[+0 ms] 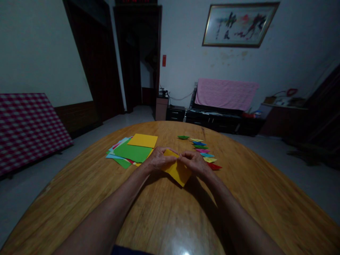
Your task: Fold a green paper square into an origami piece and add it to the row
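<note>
Between my two hands is a sheet of yellow paper (pixel 180 174), tilted just above the wooden table, one corner pointing toward me. My left hand (pixel 160 159) grips its left side, thumb lying across the upper part. My right hand (pixel 193 161) pinches the upper right edge near the left thumb. Both hands are closed on the paper, and the fingertips behind it are hidden. To the left lies a loose stack of coloured sheets, with a green sheet (pixel 134 150) and a yellow-orange sheet (pixel 143 140) on top. Right of my hands, several small folded paper boats (pixel 203 151) form a slanting row.
The round wooden table (pixel 164 219) fills the foreground. A green folded boat (pixel 183 137) sits toward its far side. Beyond the table stand a black cabinet (pixel 212 120) and something draped with a pink cloth (pixel 225 94). A red checked cloth (pixel 29 131) hangs at the left.
</note>
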A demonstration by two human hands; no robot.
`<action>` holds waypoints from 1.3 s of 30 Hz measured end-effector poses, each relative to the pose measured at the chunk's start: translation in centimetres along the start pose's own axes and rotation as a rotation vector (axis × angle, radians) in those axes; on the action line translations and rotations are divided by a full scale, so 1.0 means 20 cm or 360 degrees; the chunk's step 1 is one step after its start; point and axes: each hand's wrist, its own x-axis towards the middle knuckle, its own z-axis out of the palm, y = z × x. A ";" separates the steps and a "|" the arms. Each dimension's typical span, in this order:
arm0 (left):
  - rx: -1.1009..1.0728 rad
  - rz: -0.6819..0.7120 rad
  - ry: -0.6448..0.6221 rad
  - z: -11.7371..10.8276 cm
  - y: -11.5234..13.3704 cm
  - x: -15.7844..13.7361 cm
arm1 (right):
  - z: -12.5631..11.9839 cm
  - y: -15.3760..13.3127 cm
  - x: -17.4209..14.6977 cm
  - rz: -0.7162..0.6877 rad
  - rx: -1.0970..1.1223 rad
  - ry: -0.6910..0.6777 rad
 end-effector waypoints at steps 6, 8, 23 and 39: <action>-0.0002 0.0099 -0.0094 -0.01 -0.03 0.02 | 0.01 0.00 0.01 0.0018 0.0090 0.0130; -0.0023 0.0109 -0.0086 -0.01 -0.04 0.02 | 0.01 0.00 0.01 0.0020 0.0158 0.0174; -0.0306 0.0108 -0.0154 0.02 -0.02 -0.05 | 0.02 0.02 0.01 0.0111 0.0362 0.0000; -0.0096 0.0157 -0.0008 0.02 -0.12 -0.01 | -0.01 0.06 0.01 0.0260 0.0698 0.0028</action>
